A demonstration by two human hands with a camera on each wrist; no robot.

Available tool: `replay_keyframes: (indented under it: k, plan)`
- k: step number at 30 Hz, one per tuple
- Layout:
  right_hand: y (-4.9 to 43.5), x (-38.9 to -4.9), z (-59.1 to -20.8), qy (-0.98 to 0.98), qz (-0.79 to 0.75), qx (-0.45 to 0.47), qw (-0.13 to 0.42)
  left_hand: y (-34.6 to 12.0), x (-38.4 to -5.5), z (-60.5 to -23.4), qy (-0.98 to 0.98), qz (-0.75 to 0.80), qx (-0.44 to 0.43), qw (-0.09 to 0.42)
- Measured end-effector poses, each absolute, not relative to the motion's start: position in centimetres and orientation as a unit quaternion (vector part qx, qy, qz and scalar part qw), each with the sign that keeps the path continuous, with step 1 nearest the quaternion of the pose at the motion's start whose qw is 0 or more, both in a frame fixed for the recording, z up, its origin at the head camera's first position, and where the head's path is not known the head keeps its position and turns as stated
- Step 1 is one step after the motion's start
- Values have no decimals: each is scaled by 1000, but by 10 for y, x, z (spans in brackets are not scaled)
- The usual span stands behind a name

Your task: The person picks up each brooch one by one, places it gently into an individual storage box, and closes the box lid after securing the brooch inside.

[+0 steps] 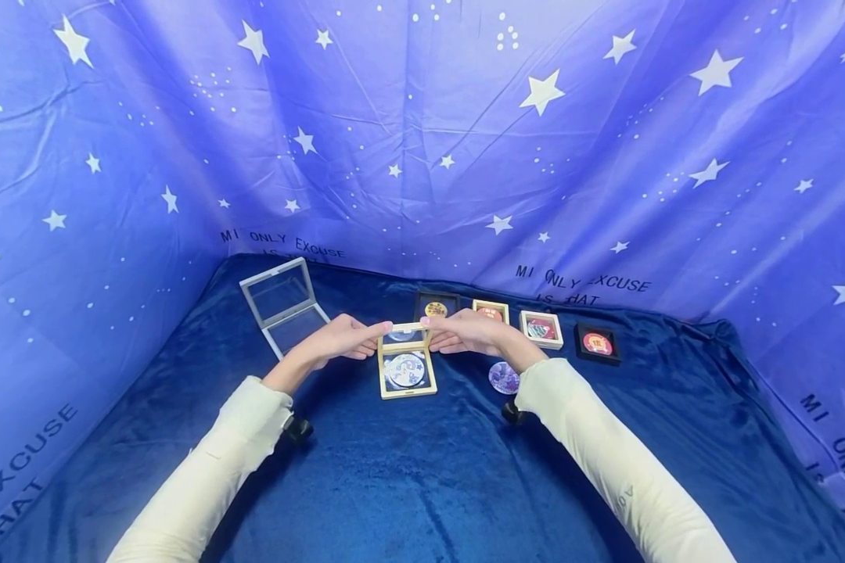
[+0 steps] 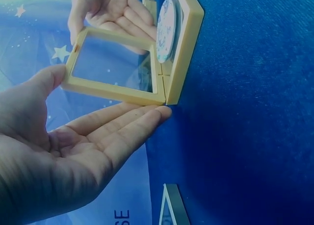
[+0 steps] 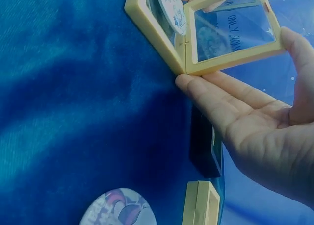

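A cream-framed display case (image 1: 409, 393) with clear film windows lies on the blue cloth, its lid (image 2: 113, 91) raised on the hinge. On the film of its lower half sits a round blue-and-white badge (image 1: 404, 371). My left hand (image 1: 338, 338) holds the lid's left side, thumb at the top corner and fingers stretched toward the hinge. At the opposite side my right hand (image 1: 475, 332) holds it the same way, thumb at the other top corner, fingertips (image 3: 185, 83) by the hinge. A purple round badge (image 1: 503, 378) lies beside my right wrist.
At the left a larger white-framed case (image 1: 275, 317) stands unfolded. Along the back right are a black case (image 1: 453, 299), two cream cases (image 1: 505, 310) (image 1: 556, 342) and another black case (image 1: 597, 358), each with a round badge. A starry curtain (image 1: 422, 156) surrounds the cloth.
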State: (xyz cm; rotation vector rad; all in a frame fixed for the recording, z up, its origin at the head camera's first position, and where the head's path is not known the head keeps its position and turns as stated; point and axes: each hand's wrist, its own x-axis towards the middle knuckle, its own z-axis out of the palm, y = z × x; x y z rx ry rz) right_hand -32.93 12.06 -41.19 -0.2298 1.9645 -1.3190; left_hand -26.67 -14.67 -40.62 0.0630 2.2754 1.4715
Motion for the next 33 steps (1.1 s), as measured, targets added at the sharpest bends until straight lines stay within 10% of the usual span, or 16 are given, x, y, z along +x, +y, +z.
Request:
replay_keyframes:
  k: [33]
  plan:
    - [132,-313,-425,824,-454,-194,279,-153,-259,-418,893,401,164,121]
